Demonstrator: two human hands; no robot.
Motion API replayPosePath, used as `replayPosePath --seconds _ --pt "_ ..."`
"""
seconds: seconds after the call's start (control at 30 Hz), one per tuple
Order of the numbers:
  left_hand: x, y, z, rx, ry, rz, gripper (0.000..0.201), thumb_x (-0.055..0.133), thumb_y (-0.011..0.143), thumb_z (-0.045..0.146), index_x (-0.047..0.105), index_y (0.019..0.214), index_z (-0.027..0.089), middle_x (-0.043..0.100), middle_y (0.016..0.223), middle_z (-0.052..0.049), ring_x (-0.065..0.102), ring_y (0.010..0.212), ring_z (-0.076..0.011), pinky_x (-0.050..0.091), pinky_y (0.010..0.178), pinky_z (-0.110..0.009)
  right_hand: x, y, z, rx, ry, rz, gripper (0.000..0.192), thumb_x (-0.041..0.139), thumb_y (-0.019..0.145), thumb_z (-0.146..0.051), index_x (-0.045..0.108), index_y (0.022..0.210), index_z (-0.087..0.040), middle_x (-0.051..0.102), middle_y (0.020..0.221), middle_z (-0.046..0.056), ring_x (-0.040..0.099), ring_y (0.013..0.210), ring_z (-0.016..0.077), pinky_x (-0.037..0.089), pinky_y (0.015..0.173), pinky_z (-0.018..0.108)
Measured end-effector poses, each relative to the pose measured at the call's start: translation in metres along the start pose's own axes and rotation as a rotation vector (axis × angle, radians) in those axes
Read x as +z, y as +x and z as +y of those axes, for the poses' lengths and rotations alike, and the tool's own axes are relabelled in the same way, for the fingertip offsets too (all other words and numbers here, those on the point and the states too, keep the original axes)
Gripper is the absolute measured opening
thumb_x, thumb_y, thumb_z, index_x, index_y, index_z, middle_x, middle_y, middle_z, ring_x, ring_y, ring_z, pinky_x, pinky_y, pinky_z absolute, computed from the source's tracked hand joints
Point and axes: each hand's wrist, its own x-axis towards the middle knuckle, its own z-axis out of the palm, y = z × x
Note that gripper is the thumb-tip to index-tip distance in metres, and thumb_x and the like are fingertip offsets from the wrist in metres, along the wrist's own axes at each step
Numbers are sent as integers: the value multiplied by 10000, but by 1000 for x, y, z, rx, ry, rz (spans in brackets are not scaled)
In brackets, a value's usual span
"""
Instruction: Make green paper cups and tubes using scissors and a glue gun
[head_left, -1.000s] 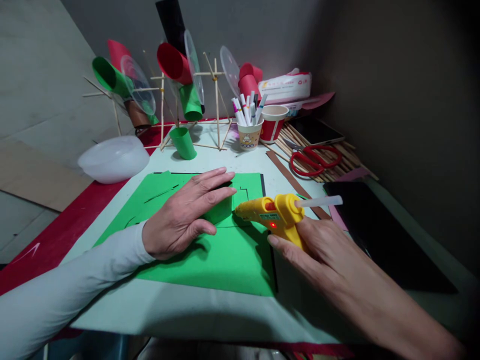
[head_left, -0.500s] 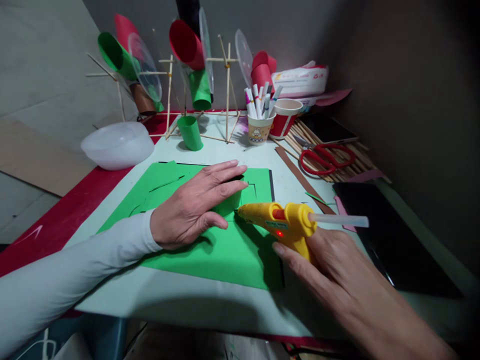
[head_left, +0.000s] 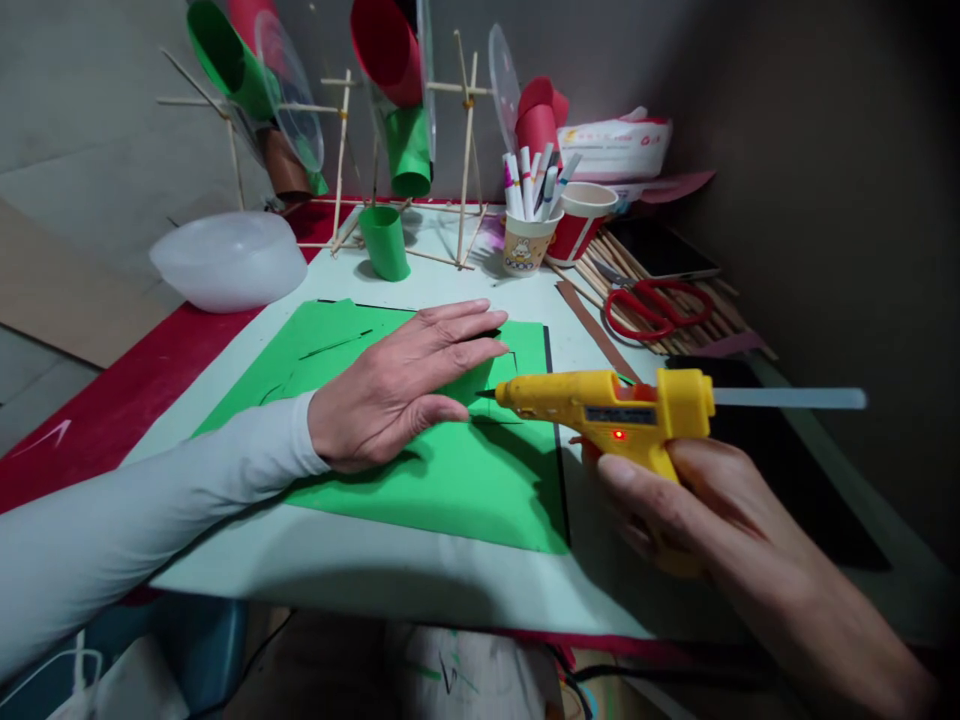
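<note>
Two hands at a green sheet (head_left: 450, 490): left hand (head_left: 397, 385) flat, pressing a green roll (head_left: 472, 378); right hand (head_left: 675, 500) clamped on a yellow glue gun (head_left: 600, 410) beside it.

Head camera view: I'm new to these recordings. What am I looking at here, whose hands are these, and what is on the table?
The camera sits on a person's head, looking forward and down at their own two bare hands. The left hand lies flat, pressing a rolled green paper piece onto a green sheet. The right hand grips a yellow glue gun, its red light on and nozzle near the roll. Behind are a stick frame with paper cones, a cup of markers, red scissors and a white bowl.
</note>
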Motion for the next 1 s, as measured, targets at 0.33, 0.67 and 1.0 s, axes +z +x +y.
replayPosePath --seconds 0.33,0.67,1.0 --pt "-4 2 1 -7 9 -47 526 317 1022 429 512 1397 115 499 1503 -225 377 1456 -320 340 1163 -568 0 -9 5 238 89 -79 485 562 810 -718 648 734 -247 657 786 22 600 707 213 531 579 273" --pt "-2 0 -2 37 6 -22 582 296 1030 461 513 1376 46 499 1482 -272 379 1451 -326 342 1157 -566 2 -6 4 143 -13 -155 509 506 849 -721 552 649 -255 688 865 24 630 788 236 574 681 314" --pt "-3 0 1 -14 -3 -43 580 302 1020 501 505 1409 122 491 1511 -225 368 1462 -314 337 1166 -568 10 3 2 -11 -61 -216 490 464 899 -668 594 672 -254 581 661 5 576 629 219 574 661 346"
